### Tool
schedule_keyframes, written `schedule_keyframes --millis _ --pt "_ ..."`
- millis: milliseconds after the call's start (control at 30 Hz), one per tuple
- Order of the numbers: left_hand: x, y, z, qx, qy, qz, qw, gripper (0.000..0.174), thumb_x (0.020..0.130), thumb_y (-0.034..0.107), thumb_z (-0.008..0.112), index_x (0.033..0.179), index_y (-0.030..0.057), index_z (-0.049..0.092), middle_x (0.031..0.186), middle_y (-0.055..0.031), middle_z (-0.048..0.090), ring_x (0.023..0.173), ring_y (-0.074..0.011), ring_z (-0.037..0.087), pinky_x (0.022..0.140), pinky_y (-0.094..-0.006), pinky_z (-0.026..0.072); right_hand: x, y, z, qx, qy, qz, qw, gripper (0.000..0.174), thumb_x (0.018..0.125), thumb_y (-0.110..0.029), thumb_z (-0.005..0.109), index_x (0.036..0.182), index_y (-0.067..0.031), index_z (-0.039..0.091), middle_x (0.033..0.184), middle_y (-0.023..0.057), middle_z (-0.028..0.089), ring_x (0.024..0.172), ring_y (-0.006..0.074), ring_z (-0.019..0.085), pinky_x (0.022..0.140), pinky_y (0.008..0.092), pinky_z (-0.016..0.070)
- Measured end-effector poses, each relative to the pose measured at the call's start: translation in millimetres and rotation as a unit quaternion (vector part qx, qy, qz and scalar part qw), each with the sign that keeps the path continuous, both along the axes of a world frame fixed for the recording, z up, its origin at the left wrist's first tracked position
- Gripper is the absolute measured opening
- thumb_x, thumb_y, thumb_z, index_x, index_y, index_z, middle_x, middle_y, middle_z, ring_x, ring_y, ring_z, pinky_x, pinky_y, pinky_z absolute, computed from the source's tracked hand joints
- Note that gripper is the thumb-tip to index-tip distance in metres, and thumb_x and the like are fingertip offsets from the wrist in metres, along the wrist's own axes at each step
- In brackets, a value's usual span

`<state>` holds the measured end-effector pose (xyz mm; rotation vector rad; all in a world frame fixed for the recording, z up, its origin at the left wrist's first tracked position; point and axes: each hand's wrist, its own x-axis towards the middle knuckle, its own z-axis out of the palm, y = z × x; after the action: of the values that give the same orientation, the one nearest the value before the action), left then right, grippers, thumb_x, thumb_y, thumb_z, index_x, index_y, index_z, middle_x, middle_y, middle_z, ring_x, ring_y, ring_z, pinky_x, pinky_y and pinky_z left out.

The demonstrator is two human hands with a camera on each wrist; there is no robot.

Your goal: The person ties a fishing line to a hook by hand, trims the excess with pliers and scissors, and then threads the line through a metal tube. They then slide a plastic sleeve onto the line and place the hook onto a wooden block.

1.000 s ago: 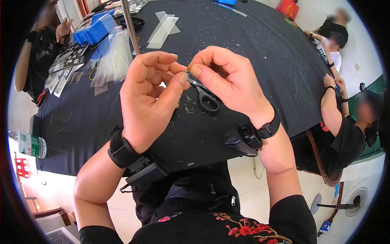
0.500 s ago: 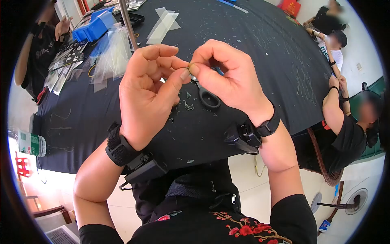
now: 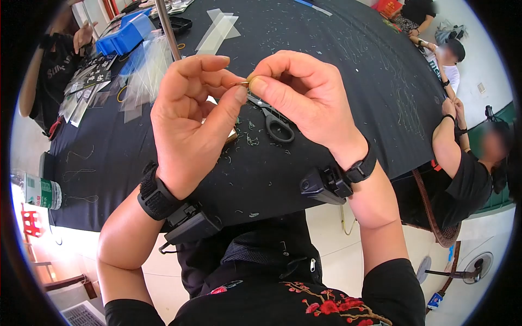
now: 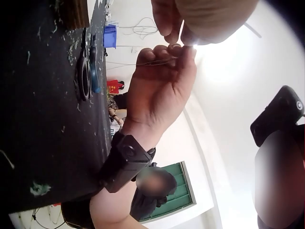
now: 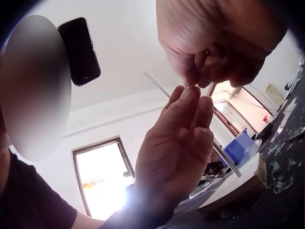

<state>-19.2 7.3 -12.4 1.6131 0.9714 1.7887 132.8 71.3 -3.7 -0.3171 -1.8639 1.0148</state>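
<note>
In front of the body, both hands meet at their fingertips above the table. The right hand (image 3: 307, 100) pinches one end of a small gold-coloured piece of wire (image 3: 243, 83) between thumb and index finger. At its other end, the left hand (image 3: 187, 117) pinches it with thumb and index finger, the other fingers loosely bent. Seen from the left wrist, a small loop sits at the fingertips and thin strands (image 4: 155, 62) cross the right fingers. Black-handled scissors (image 3: 279, 129) lie on the table below the hands. A wooden block (image 5: 240, 183), mostly hidden by the left hand in the head view, lies nearby.
Black cloth with scattered thread scraps (image 3: 250, 140) covers the table. Clear plastic sheets (image 3: 145, 81), a blue bin (image 3: 126, 38) and a metal pole (image 3: 167, 27) stand or lie at the left. Translucent strips (image 3: 217, 35) lie farther back. Other people sit around the table.
Both hands have shifted slightly up and left, still joined at the fingertips. The gold-coloured piece shows more clearly between them, and the block's edge has come into sight beside the left palm.
</note>
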Motion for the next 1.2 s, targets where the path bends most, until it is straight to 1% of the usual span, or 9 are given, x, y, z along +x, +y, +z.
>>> schedule_keyframes --millis 167,333,367,433,567,667,733,967,1200 --pt "-0.2 0.2 0.0 0.012 0.030 0.003 0.999 0.034 0.078 -0.002 0.059 0.108 0.0007 0.043 0.086 -0.0078 0.059 0.070 -0.0068 0.057 0.050 -0.0142 0.0437 -0.9 2.2 0.7 0.010 0.019 -0.017 1.000 0.011 0.080 -0.011 0.059 0.087 -0.0029 0.061 0.073 0.0003 0.057 0.062 0.0046 0.050 0.057 0.0187 0.0412" --pt "0.5 -0.3 0.0 -0.013 0.036 0.008 0.999 0.034 0.078 -0.003 0.059 0.107 0.0007 0.042 0.084 -0.0065 0.059 0.069 -0.0053 0.055 0.049 -0.0140 0.0419 0.3 -1.6 4.1 0.111 -0.042 -0.060 0.991 0.010 0.080 -0.011 0.060 0.083 -0.0018 0.059 0.073 0.0020 0.054 0.061 0.0075 0.050 0.057 0.0197 0.0407" --pt "0.3 -0.2 0.4 -0.011 0.036 0.009 0.999 0.034 0.078 -0.003 0.059 0.107 0.0007 0.042 0.084 -0.0065 0.059 0.069 -0.0053 0.055 0.049 -0.0140 0.0419 0.0 -2.7 4.1 0.112 -0.041 -0.059 0.991 0.010 0.080 -0.011 0.060 0.083 -0.0018 0.059 0.073 0.0020 0.054 0.061 0.0075 0.050 0.057 0.0197 0.0407" --pt "-0.2 0.0 0.9 -0.004 0.030 0.011 0.999 0.033 0.078 -0.003 0.059 0.106 0.0009 0.042 0.085 -0.0069 0.060 0.069 -0.0053 0.055 0.049 -0.0141 0.0418 -0.7 -3.9 3.1 0.031 -0.034 -0.063 0.997 0.010 0.080 -0.011 0.059 0.081 -0.0014 0.058 0.073 0.0027 0.054 0.063 0.0077 0.050 0.056 0.0202 0.0408" --pt "-0.5 -0.4 0.2 -0.008 0.010 0.007 1.000 0.033 0.078 -0.002 0.059 0.106 0.0011 0.043 0.086 -0.0070 0.060 0.069 -0.0057 0.055 0.050 -0.0142 0.0423 -0.6 -0.3 2.5 0.007 0.003 -0.055 0.998 0.009 0.079 -0.011 0.059 0.081 -0.0015 0.058 0.073 0.0033 0.054 0.063 0.0076 0.050 0.056 0.0204 0.0406" --pt "-2.9 2.8 0.4 0.023 0.000 0.009 1.000 0.032 0.078 -0.002 0.059 0.106 0.0013 0.043 0.086 -0.0073 0.060 0.068 -0.0064 0.056 0.050 -0.0145 0.0429 1.4 2.8 5.1 0.063 -0.008 -0.049 0.997 0.009 0.079 -0.010 0.060 0.080 -0.0016 0.060 0.072 0.0021 0.055 0.062 0.0072 0.050 0.056 0.0207 0.0409" --pt "-3.2 0.3 3.0 -0.005 0.006 0.015 1.000 0.032 0.078 -0.001 0.059 0.106 0.0009 0.044 0.087 -0.0087 0.061 0.069 -0.0078 0.058 0.050 -0.0149 0.0441 1.3 1.4 5.1 0.088 -0.039 -0.061 0.993 0.008 0.077 -0.009 0.061 0.079 -0.0018 0.061 0.070 0.0009 0.055 0.061 0.0066 0.050 0.055 0.0203 0.0412" --pt "-2.5 0.2 2.0 -0.012 -0.022 -0.019 1.000 0.034 0.078 0.000 0.061 0.109 0.0001 0.045 0.087 -0.0104 0.063 0.073 -0.0101 0.061 0.051 -0.0152 0.0454 3.4 -0.4 8.0 0.027 -0.039 -0.046 0.998 0.007 0.075 -0.008 0.063 0.079 -0.0022 0.062 0.070 0.0008 0.056 0.059 0.0056 0.050 0.054 0.0196 0.0411" --pt "-2.0 -0.1 3.5 -0.021 -0.014 -0.020 0.999 0.036 0.078 0.000 0.061 0.110 -0.0005 0.044 0.087 -0.0097 0.062 0.072 -0.0092 0.060 0.050 -0.0150 0.0447 4.5 1.6 11.7 0.106 -0.058 -0.069 0.990 0.006 0.072 -0.004 0.063 0.078 -0.0039 0.062 0.070 0.0023 0.056 0.058 0.0080 0.051 0.053 0.0210 0.0419"
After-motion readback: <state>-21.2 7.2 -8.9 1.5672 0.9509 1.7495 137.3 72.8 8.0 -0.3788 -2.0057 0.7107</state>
